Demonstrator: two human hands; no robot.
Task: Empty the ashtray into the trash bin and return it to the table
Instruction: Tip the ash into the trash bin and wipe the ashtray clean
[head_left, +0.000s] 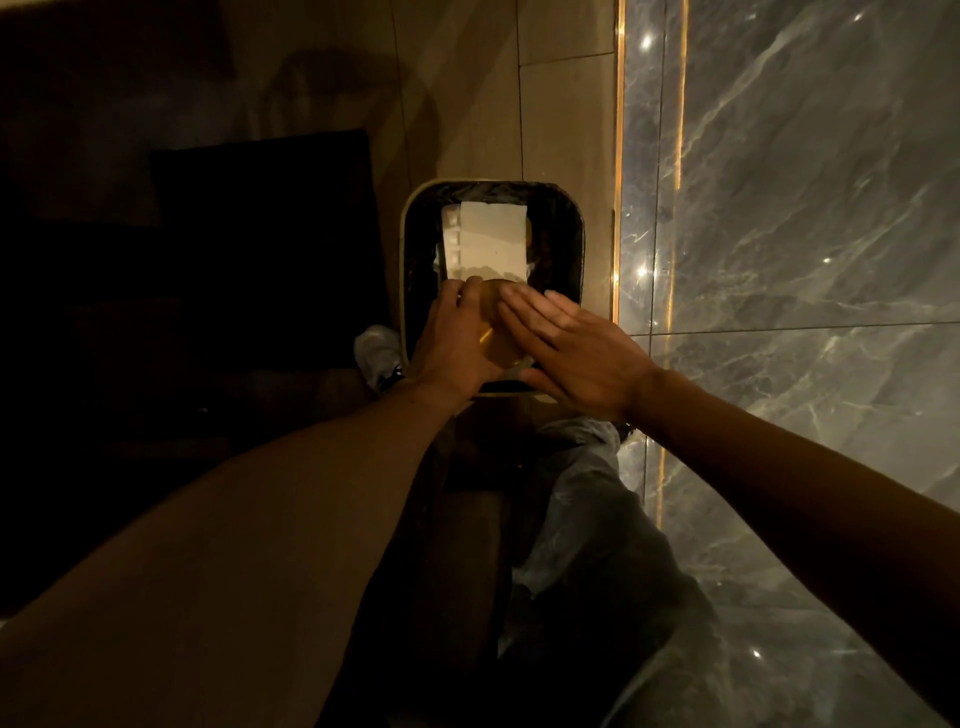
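Observation:
An amber glass ashtray (494, 322) is held over the near end of the trash bin (569, 244), a rounded rectangular bin lined with a black bag. My left hand (452, 343) grips the ashtray from the left side. My right hand (576, 353) lies flat with fingers straight, its palm against the ashtray's right side. Most of the ashtray is hidden between the two hands. A pale cardboard box (488, 241) lies inside the bin at its far end.
The bin stands on a tan tiled floor beside a grey marble strip (805, 208) with a gold trim line (618, 156). Dark furniture (260, 234) fills the left. My shoe (376, 353) and trouser leg (576, 499) are below the bin.

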